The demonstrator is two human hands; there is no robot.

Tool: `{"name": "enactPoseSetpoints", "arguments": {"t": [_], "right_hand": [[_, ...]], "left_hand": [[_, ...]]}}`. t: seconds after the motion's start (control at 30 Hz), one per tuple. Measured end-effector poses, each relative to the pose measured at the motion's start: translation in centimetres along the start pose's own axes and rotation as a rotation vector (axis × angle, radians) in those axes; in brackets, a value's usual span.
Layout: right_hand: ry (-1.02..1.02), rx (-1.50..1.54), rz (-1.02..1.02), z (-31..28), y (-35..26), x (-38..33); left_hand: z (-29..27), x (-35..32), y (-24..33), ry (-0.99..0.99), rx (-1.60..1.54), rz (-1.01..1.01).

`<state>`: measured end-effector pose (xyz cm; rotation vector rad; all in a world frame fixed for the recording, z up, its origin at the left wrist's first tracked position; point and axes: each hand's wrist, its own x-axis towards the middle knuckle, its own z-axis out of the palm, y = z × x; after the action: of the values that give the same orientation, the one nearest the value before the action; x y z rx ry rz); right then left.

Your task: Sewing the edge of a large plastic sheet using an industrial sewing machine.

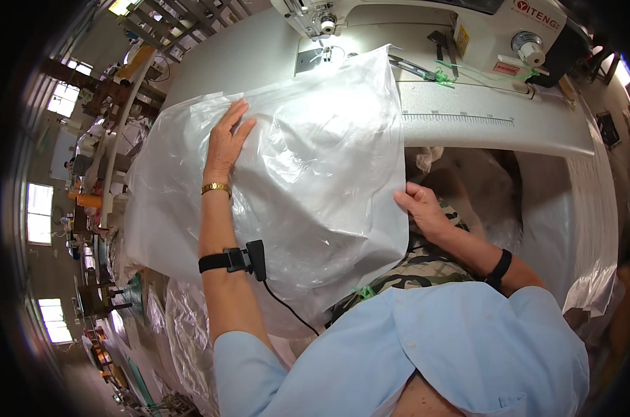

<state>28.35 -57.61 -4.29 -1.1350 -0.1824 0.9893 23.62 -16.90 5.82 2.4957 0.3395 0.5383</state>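
Your blue shirt (405,333) is closest, and just past it is the big, see-through sheet (315,187). The sheet lies on the table (231,66), with its near part hanging down by your spotted pants (398,274). It is shiny and has wrinkles in the middle. Your left hand (228,135) lies on top of it, near the far edge. Those fingers are almost straight, with the thumb a bit apart, and they pinch nothing. Your right hand (422,208) is bent nearly closed, with the sheet's right edge between thumb and fingers. The far edge is close to the little foot (326,54) of the sewing machine (461,24), but I can't tell if any of it is under there. It looks like you are making the sheet flat and lining it up to sew. I think the next move needs that far edge smooth and straight at the foot, with your fingers well away from the needle. To the right of the sheet are a thin metal tool (413,67) and green thread (443,78). More sheets (596,236) hang at the far right.
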Motion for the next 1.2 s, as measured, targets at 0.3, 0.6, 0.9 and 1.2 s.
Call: {"name": "enactPoseSetpoints", "arguments": {"t": [0.3,0.6,0.9,1.2], "right_hand": [[-0.169,-0.181,0.039,-1.6,0.5,0.0],[0.346,-1.214,-0.978,0.2,-10.8,-0.7],[0.298,-1.738,-1.164,1.1,-15.7,7.0],[0.378,-1.724,-1.079,3.5,-17.3,6.9]], "left_hand": [[-0.9,-0.8,-0.7,-0.033,0.029,0.045],[0.2,0.6,5.0,0.008,0.158,0.05],[9.3,1.0,13.8,-0.113,0.062,0.378],[9.1,0.4,11.6,-0.071,0.048,0.365]]}}
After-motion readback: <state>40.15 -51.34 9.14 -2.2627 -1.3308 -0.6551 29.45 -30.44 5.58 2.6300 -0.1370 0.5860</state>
